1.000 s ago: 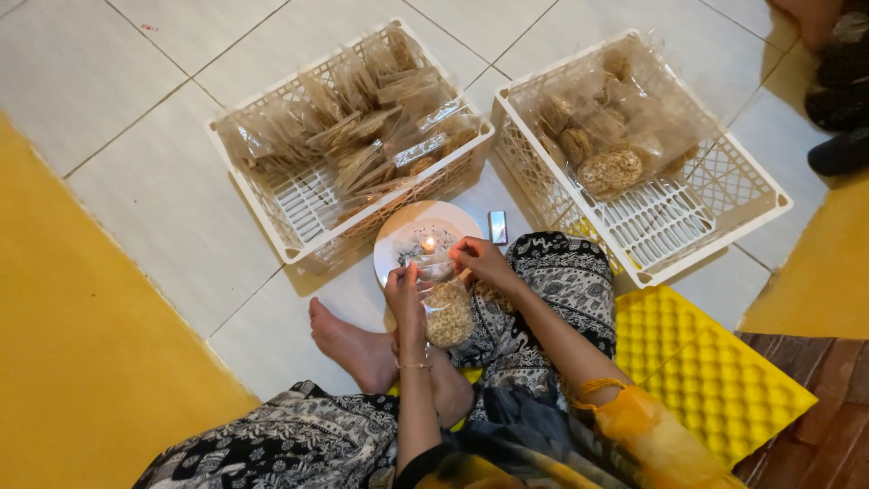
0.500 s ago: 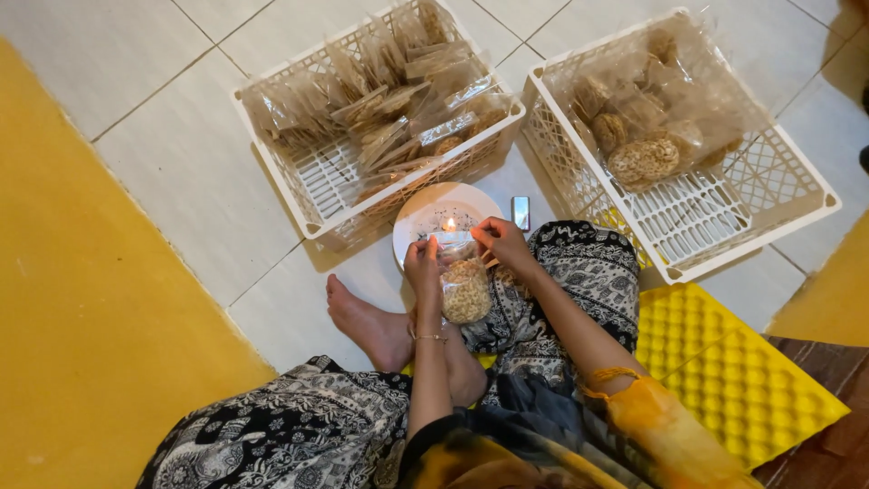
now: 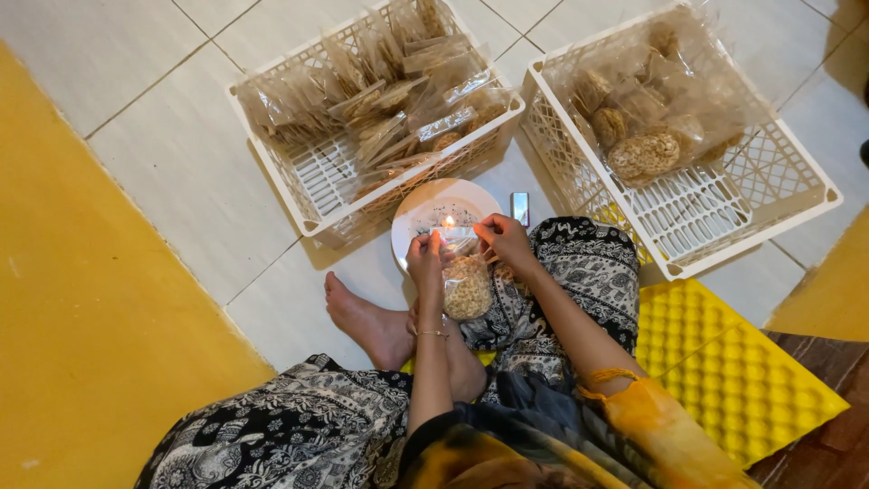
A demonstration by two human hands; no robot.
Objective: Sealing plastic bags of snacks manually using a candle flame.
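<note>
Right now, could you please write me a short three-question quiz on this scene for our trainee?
1. True or false: both hands hold the clear bag of round snacks near the small flame.
2. The flame stands on: A) white plate, B) yellow mat, C) a basket.
3. Fill in: the basket of many packed bags lies to the person's ____ of the other basket.

Key: 1 true, left hand and right hand pinch its top. 2 A. 3 left.
</note>
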